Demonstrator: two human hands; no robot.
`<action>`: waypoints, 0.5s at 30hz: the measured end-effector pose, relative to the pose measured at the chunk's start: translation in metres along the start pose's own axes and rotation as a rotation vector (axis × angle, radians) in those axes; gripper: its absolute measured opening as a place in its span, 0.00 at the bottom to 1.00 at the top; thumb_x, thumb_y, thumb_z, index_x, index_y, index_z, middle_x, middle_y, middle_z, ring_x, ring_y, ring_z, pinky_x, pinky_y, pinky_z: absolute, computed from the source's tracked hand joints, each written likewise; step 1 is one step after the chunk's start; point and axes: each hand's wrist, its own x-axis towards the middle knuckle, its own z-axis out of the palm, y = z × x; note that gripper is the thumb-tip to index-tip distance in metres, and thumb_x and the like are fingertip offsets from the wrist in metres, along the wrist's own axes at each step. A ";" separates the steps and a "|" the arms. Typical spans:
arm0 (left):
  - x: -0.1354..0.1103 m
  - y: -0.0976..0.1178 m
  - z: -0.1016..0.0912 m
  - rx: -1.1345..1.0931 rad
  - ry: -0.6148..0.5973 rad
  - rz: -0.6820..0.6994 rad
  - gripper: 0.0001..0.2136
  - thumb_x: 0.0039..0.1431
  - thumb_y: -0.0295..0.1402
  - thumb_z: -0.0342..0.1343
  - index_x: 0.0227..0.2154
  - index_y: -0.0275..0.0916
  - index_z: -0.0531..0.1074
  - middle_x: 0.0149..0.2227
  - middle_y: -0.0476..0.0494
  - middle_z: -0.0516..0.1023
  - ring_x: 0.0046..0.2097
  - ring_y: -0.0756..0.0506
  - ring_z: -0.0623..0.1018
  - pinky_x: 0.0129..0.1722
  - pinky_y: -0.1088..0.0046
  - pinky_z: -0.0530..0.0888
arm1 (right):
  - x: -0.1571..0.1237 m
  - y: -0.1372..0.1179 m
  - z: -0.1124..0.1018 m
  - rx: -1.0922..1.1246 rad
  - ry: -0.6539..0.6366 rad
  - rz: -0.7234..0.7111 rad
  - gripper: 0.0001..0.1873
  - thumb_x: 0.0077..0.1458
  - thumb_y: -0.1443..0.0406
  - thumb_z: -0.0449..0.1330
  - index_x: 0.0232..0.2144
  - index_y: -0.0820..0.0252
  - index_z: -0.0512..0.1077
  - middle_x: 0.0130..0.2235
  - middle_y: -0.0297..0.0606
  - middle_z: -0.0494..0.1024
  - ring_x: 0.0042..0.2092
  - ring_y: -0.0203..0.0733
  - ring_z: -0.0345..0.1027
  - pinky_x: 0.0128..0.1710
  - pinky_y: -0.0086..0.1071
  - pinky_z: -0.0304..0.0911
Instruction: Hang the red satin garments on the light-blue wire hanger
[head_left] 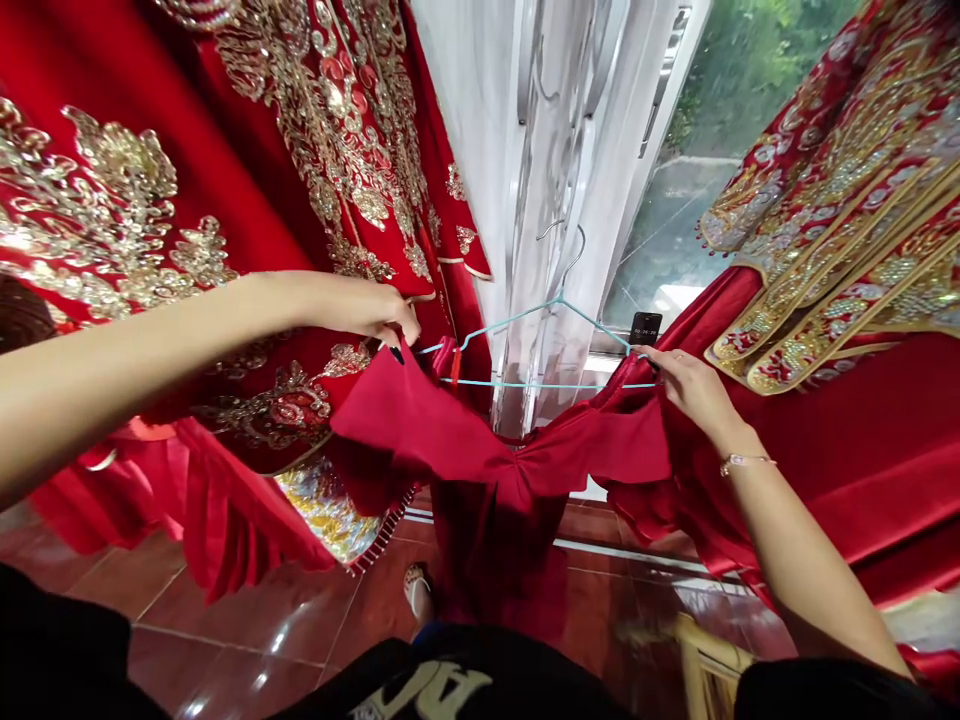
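A plain dark red dress [495,460] with a wide neckline hangs in front of me on a light blue wire hanger [525,384]. My left hand [382,312] pinches the dress at its left shoulder, next to the end of the hanger. At the opposite shoulder, my right hand [686,385] is closed on the dress by the other hanger end. The metal hook [574,255] points up, and no rail shows at it. The skirt of the dress falls toward the floor, its lower part in shadow.
Red gowns with gold beading [337,150] hang close on the left. More embroidered red garments [847,200] hang on the right. Behind are a white curtain [480,120], a window [682,200] and a phone-like dark device [646,328]. A bamboo piece [709,650] stands low right.
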 end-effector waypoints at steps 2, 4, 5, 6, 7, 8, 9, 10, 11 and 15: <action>0.019 0.015 -0.015 -0.002 -0.156 0.032 0.07 0.60 0.32 0.57 0.30 0.39 0.79 0.28 0.47 0.81 0.31 0.48 0.76 0.36 0.74 0.71 | -0.001 -0.001 -0.003 -0.054 0.014 -0.005 0.31 0.57 0.75 0.48 0.60 0.56 0.71 0.38 0.44 0.79 0.40 0.48 0.73 0.41 0.39 0.68; 0.041 0.030 -0.025 0.018 -0.197 0.047 0.07 0.60 0.31 0.56 0.32 0.40 0.79 0.31 0.46 0.81 0.34 0.46 0.77 0.38 0.72 0.71 | -0.003 -0.003 -0.005 -0.090 0.022 -0.005 0.31 0.57 0.75 0.48 0.61 0.57 0.70 0.37 0.44 0.79 0.40 0.49 0.72 0.41 0.39 0.68; 0.052 0.037 -0.027 0.031 -0.188 0.059 0.07 0.60 0.30 0.55 0.32 0.40 0.79 0.32 0.45 0.81 0.35 0.46 0.78 0.39 0.72 0.71 | -0.004 -0.006 -0.005 -0.099 0.020 -0.004 0.32 0.56 0.75 0.48 0.61 0.58 0.70 0.36 0.44 0.78 0.39 0.49 0.72 0.41 0.39 0.68; 0.061 0.043 -0.029 0.041 -0.178 0.081 0.07 0.60 0.29 0.54 0.33 0.40 0.79 0.33 0.45 0.80 0.36 0.45 0.78 0.40 0.71 0.71 | -0.006 -0.008 -0.006 -0.104 0.015 -0.002 0.32 0.56 0.76 0.48 0.61 0.59 0.69 0.36 0.45 0.78 0.39 0.49 0.72 0.41 0.39 0.68; 0.069 0.048 -0.030 0.046 -0.165 0.110 0.08 0.60 0.28 0.54 0.34 0.40 0.79 0.34 0.45 0.80 0.38 0.45 0.78 0.41 0.71 0.71 | -0.007 -0.011 -0.006 -0.107 0.007 0.001 0.32 0.56 0.76 0.48 0.62 0.59 0.69 0.36 0.45 0.78 0.39 0.49 0.72 0.40 0.39 0.68; 0.075 0.051 -0.030 0.047 -0.147 0.144 0.08 0.60 0.27 0.53 0.35 0.40 0.78 0.35 0.44 0.80 0.39 0.45 0.78 0.43 0.70 0.71 | -0.009 -0.015 -0.006 -0.110 -0.001 0.005 0.32 0.56 0.76 0.48 0.62 0.60 0.69 0.36 0.45 0.78 0.38 0.49 0.71 0.40 0.39 0.68; 0.078 0.053 -0.032 0.042 -0.108 0.175 0.08 0.60 0.27 0.53 0.37 0.40 0.78 0.37 0.43 0.80 0.40 0.45 0.78 0.44 0.70 0.71 | -0.010 -0.018 -0.006 -0.113 -0.006 0.011 0.32 0.56 0.76 0.48 0.62 0.60 0.69 0.35 0.45 0.77 0.38 0.49 0.71 0.40 0.39 0.68; 0.079 0.055 -0.033 0.028 -0.039 0.200 0.09 0.60 0.28 0.53 0.40 0.39 0.77 0.40 0.42 0.79 0.41 0.45 0.78 0.45 0.69 0.71 | -0.012 -0.021 -0.006 -0.116 -0.010 0.017 0.31 0.57 0.75 0.48 0.61 0.61 0.69 0.35 0.45 0.77 0.38 0.49 0.71 0.40 0.40 0.68; 0.078 0.055 -0.035 0.008 0.053 0.215 0.11 0.61 0.28 0.54 0.44 0.37 0.76 0.44 0.40 0.78 0.43 0.45 0.77 0.47 0.69 0.71 | -0.013 -0.023 -0.007 -0.119 -0.009 0.026 0.31 0.57 0.75 0.48 0.61 0.61 0.69 0.35 0.45 0.77 0.38 0.49 0.71 0.40 0.40 0.68; 0.064 0.048 -0.034 -0.026 0.280 0.236 0.19 0.65 0.33 0.53 0.58 0.35 0.67 0.56 0.35 0.72 0.51 0.43 0.74 0.54 0.64 0.70 | -0.018 -0.028 -0.011 -0.111 0.005 0.063 0.32 0.57 0.76 0.47 0.62 0.62 0.69 0.37 0.46 0.78 0.39 0.50 0.71 0.43 0.41 0.69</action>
